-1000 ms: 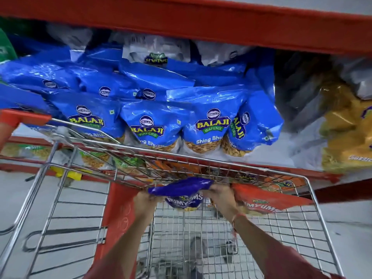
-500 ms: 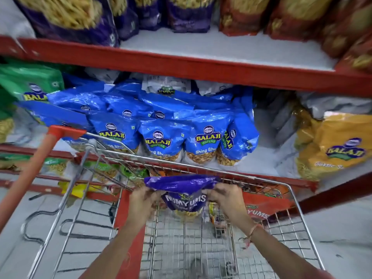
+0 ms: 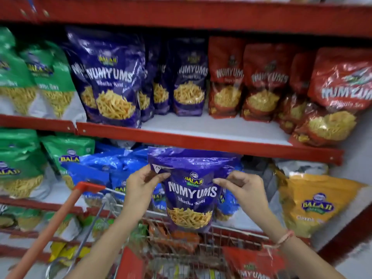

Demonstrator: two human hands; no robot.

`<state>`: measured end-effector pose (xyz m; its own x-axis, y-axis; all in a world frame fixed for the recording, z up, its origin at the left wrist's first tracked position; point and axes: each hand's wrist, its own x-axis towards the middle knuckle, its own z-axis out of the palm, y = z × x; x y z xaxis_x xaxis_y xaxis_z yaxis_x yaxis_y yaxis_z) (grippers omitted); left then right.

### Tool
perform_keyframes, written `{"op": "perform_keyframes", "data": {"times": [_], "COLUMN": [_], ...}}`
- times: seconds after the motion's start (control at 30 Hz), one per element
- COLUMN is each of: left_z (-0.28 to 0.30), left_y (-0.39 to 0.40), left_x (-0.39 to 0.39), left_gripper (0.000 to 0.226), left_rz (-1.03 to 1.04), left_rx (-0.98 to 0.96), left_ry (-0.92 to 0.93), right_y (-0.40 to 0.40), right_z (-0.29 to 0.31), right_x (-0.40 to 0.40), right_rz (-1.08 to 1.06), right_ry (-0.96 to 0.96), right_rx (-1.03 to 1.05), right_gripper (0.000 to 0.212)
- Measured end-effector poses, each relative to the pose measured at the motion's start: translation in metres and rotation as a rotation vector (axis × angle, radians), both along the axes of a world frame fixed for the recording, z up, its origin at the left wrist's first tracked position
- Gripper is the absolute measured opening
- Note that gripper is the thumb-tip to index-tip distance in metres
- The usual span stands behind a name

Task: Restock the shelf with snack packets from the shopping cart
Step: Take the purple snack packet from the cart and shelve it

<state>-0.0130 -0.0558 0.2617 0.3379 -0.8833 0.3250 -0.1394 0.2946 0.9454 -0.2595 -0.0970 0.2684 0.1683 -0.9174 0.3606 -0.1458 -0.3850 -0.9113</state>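
Above the shopping cart (image 3: 201,256), a purple packet (image 3: 191,190) is hanging upright, its face reading "BALAJI WAFERS", "NUMYUMS" and a smaller line that appears to read "Bhatha Kani". The left hand (image 3: 141,190) is pinching the packet's upper left corner between thumb and fingers; the right hand (image 3: 244,190) is pinching its upper right corner the same way, so both grips are clamped on the packet just below its top seal. The packet's body is dangling beneath the two hands, its lower edge sitting just above the cart's far rim.

Directly above the packet, the red edge of the shelf (image 3: 201,142) is showing, with a bare white stretch of board behind it. On that board, above and left of the held packet, matching purple NUMYUMS packets (image 3: 114,81) are standing upright. Above and right of it, red NUMYUMS packets (image 3: 263,83) are standing, the rightmost ones leaning. Green packets (image 3: 50,77) are occupying the far left of that level.

Behind the held packet, blue BALAJI packets (image 3: 104,170) are lying stacked on the lower level. Right of it, a yellow BALAJI packet (image 3: 314,204) is leaning. Below it, a red NUMYUMS packet (image 3: 255,266) is lying in the cart. The cart's orange handle (image 3: 54,224) is running down to the left of it.
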Motion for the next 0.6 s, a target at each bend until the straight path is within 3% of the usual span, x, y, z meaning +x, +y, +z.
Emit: {"op": "perform_keyframes", "data": {"times": [0.07,0.17,0.3,0.43,0.6], "left_z": [0.03,0.074,0.128,0.169,0.203], "left_y": [-0.008,-0.02,-0.043,-0.074,-0.126], "left_x": [0.0,0.0,-0.001,-0.005,-0.006], "left_gripper": [0.031,0.028,0.015,0.007,0.016], "left_rz": [-0.011,-0.016,-0.016,-0.037,-0.052], "left_rx": [-0.071,-0.171,-0.277,-0.322,-0.328], "left_ry": [-0.006,-0.043,-0.049,0.1,0.246], "right_y": [-0.01,-0.024,-0.043,-0.066,-0.112], "right_z": [0.028,0.072,0.126,0.171,0.2], "right_x": [0.001,0.0,0.0,0.003,0.016], "right_rz": [0.025,0.031,0.039,0.007,-0.034], "right_ry": [-0.079,-0.091,-0.107,-0.15,-0.208], "right_rx": [-0.05,-0.115,-0.225,-0.335,-0.364], "right_gripper": [0.048,0.025,0.02,0.015,0.023]}}
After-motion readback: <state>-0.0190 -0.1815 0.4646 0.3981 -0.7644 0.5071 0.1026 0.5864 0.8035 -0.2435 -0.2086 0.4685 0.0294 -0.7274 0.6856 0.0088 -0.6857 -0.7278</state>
